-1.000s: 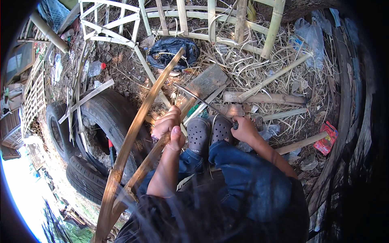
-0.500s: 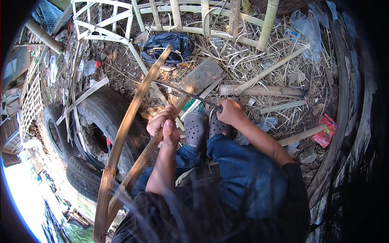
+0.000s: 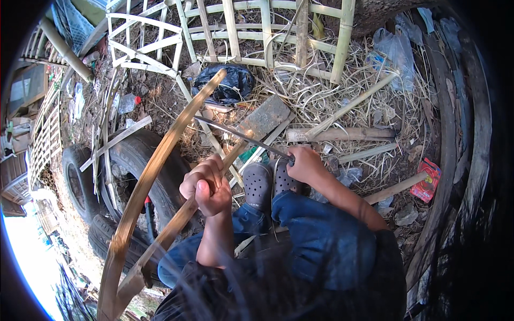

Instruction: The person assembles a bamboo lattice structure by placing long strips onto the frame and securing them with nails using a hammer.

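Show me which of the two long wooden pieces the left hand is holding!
The straighter piece, on the right: the left hand is wrapped around it. The curved piece passes to the left of that hand, unheld.

Down over my own lap, from a camera on my head
The lens faces steeply down and a little ahead, close above me, so my jeans [image 3: 326, 241] and dark shirt [image 3: 386, 267] fill the lower part; nearest of all, blurred strands [image 3: 243, 289] cross in front of it. My left hand [image 3: 208, 187] and right hand [image 3: 305, 165] sit a bit farther off around the middle, my shoes [image 3: 258, 184] deeper below, and the ground [image 3: 152, 88] beyond runs up to a slatted frame [image 3: 230, 27] at the top edge. It sees very wide: straight things bow toward the round rim, the tyres [image 3: 136, 155] show out on my left, and the corners go black
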The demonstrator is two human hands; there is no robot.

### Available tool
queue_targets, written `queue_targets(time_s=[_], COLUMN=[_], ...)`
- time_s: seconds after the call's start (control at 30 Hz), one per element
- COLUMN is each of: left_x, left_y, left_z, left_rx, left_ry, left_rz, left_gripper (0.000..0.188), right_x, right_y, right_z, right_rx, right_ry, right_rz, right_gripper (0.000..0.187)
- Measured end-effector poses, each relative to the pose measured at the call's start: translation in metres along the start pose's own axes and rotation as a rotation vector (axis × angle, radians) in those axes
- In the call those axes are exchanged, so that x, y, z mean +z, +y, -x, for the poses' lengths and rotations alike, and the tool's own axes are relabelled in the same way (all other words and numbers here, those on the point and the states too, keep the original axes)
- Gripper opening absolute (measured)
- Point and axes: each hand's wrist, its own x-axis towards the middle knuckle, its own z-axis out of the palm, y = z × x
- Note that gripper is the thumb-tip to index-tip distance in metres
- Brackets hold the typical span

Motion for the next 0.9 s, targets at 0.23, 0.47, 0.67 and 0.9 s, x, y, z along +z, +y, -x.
queue_targets(time_s=[0.23, 0.47, 0.67, 0.9], left_x=[-0.017, 0.002, -0.006, -0.027], left_y=[-0.045, 0.002, 0.029, -0.01], left_z=[0.014, -0.027, -0.024, 0.005], left_rx=[-0.108, 0.0, -0.006, -0.015], left_ry=[0.118, -0.06, -0.062, -0.026], left_rz=[-0.047, 0.046, -0.006, -0.095], left_gripper=[0.041, 0.041, 0.04, 0.036], right_x=[0.058, 0.052, 0.039, 0.028], right_y=[0.058, 0.041, 0.039, 0.038], right_z=[-0.032, -0.028, -0.002, 0.003], right_rx=[0.147, 0.107, 0.125, 0.15], right_ry=[0.01, 0.003, -0.007, 0.067], right_rz=[0.028, 0.005, -0.057, -0.233], right_gripper=[0.027, 0.026, 0.04, 0.039])
